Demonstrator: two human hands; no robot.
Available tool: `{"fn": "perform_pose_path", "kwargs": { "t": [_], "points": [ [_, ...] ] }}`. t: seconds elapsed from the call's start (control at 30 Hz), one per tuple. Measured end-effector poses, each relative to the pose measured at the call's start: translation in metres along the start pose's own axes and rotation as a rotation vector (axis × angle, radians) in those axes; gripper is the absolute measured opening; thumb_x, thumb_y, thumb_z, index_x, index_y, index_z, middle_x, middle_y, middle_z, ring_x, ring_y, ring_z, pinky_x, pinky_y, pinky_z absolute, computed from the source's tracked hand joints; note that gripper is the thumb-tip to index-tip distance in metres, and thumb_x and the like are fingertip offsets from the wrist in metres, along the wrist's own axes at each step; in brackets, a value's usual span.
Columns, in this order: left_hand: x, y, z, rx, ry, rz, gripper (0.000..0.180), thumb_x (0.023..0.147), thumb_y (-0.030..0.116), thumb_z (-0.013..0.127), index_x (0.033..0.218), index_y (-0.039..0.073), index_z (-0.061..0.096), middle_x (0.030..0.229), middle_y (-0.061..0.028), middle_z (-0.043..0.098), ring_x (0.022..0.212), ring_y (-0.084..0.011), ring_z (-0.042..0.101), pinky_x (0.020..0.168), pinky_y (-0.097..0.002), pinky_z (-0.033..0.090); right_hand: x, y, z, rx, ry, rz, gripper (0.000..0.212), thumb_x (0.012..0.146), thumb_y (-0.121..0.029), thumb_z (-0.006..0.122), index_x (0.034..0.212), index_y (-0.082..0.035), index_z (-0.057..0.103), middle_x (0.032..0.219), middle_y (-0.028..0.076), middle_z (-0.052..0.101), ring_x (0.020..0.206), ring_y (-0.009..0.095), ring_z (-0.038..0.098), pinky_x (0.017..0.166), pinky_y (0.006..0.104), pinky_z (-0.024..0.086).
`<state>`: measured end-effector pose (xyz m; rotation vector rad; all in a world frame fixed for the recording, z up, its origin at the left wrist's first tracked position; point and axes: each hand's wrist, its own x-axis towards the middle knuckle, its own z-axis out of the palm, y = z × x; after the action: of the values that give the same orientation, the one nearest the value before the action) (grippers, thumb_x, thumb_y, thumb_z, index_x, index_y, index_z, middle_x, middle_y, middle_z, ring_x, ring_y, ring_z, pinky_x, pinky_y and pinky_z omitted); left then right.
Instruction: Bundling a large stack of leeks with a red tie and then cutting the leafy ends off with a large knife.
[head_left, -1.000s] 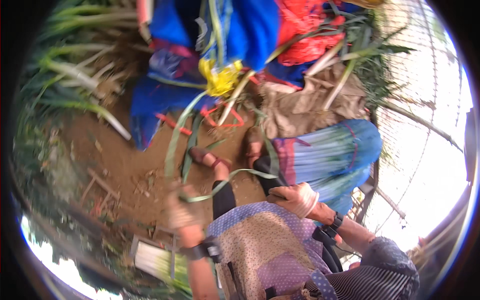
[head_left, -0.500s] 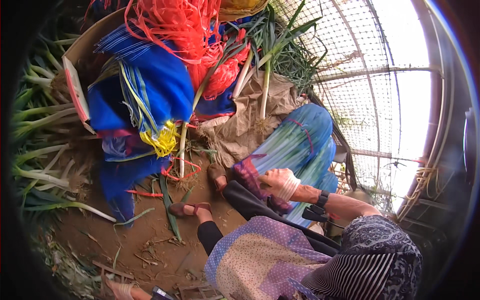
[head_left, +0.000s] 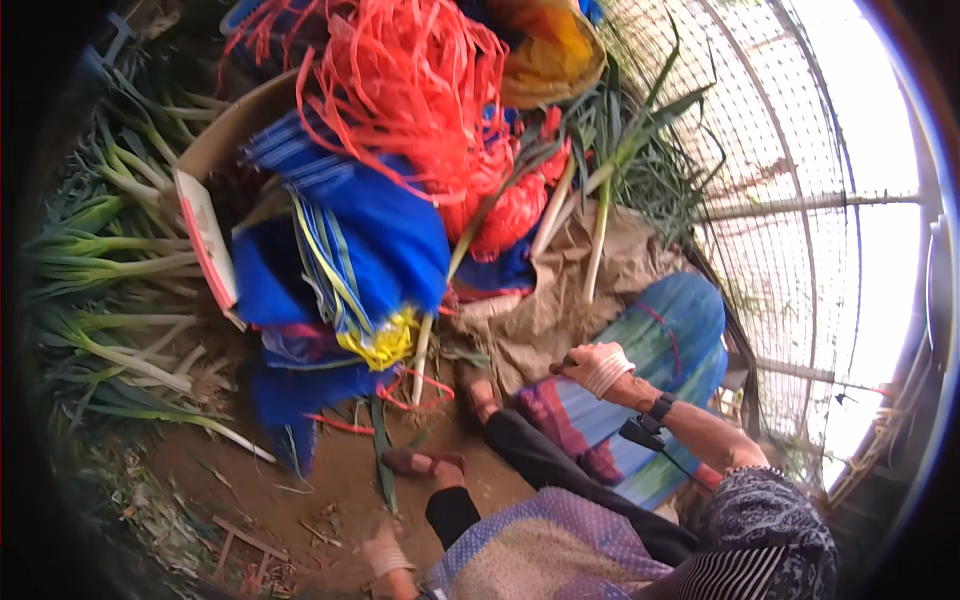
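My right hand (head_left: 590,368), wrapped at the palm with a pale band, is curled closed over full bluish-green bags (head_left: 660,330) with dark red ends. Whether it grips anything is hidden by the fingers. A watch (head_left: 655,408) with a dark box hanging by it is on that wrist. My left hand (head_left: 382,550), also banded, hovers over the soil near my left shoe (head_left: 425,462), its fingers smeared by motion. Left of the bags, a loose leek (head_left: 597,245) lies on crumpled brown sacking (head_left: 545,300).
Blue cloth or netting (head_left: 345,240) with a yellow fringe lies ahead, topped by tangled red plastic strips (head_left: 410,90). Rows of leeks (head_left: 130,260) line the left. A yellow container (head_left: 550,55) stands at the back. Mesh fencing (head_left: 770,150) bounds the right; a wooden frame (head_left: 245,545) lies low left.
My left hand has come up and right from the bottom edge over the soil. The whole view has shifted, so surroundings sit lower and farther right. My right hand stays closed above the bags.
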<state>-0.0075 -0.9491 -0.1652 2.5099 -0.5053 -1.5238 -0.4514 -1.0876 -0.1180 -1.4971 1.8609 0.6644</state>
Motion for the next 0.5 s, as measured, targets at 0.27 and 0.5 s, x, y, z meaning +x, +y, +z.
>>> {"fn": "perform_pose_path", "kwargs": {
  "t": [0.27, 0.5],
  "points": [
    [-0.048, 0.066, 0.082, -0.062, -0.28, -0.397, 0.041, 0.082, 0.035, 0.066, 0.065, -0.002, 0.058, 0.049, -0.0144, 0.058, 0.032, -0.0207, 0.051, 0.032, -0.031, 0.043, 0.085, 0.048, -0.036, 0.093, 0.338, 0.061, 0.025, 0.079, -0.034, 0.06, 0.096, -0.015, 0.064, 0.082, 0.011, 0.066, 0.078, 0.032, 0.065, 0.067, 0.0427, 0.051],
    [-0.046, 0.093, 0.097, -0.092, -0.265, -0.358, 0.045, 0.083, 0.04, 0.064, 0.062, 0.001, 0.058, 0.051, -0.0111, 0.059, 0.036, -0.0171, 0.053, 0.034, -0.0267, 0.041, 0.131, 0.067, -0.082, 0.574, 0.408, 0.17, 0.039, 0.075, -0.036, 0.068, 0.106, -0.012, 0.066, 0.103, 0.011, 0.066, 0.096, 0.026, 0.063, 0.084, 0.0337, 0.049]
  ]
}}
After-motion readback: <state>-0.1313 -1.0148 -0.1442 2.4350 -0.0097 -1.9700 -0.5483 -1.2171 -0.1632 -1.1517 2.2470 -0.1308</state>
